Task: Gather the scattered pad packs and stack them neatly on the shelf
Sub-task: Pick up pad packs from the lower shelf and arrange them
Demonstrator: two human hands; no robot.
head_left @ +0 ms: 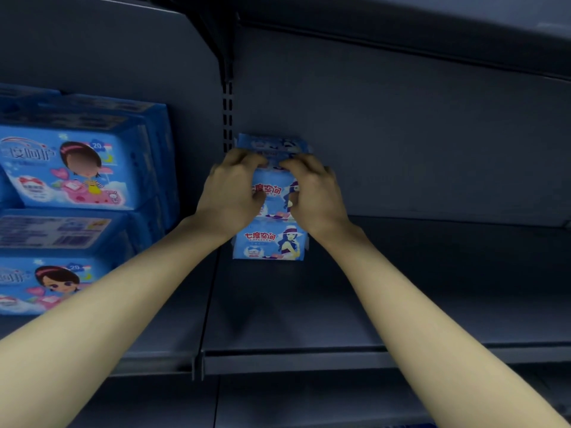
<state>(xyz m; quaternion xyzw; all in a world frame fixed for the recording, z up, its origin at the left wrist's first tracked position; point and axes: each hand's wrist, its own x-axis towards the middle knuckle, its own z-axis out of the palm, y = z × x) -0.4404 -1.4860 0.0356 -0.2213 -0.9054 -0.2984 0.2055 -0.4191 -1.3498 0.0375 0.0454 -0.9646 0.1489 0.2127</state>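
The dark shelf bears a stack of pad packs — larger blue packs alongside.

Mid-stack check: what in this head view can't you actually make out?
- Middle pack, head view: its top and sides are covered by the left hand and right hand, so I cannot tell if it sits square on the bottom pack.
- Pack above the hands: blurred, its lower edge hidden by fingers.
- Large packs: cut off by the left edge.
- Shelf: runs past the right edge.
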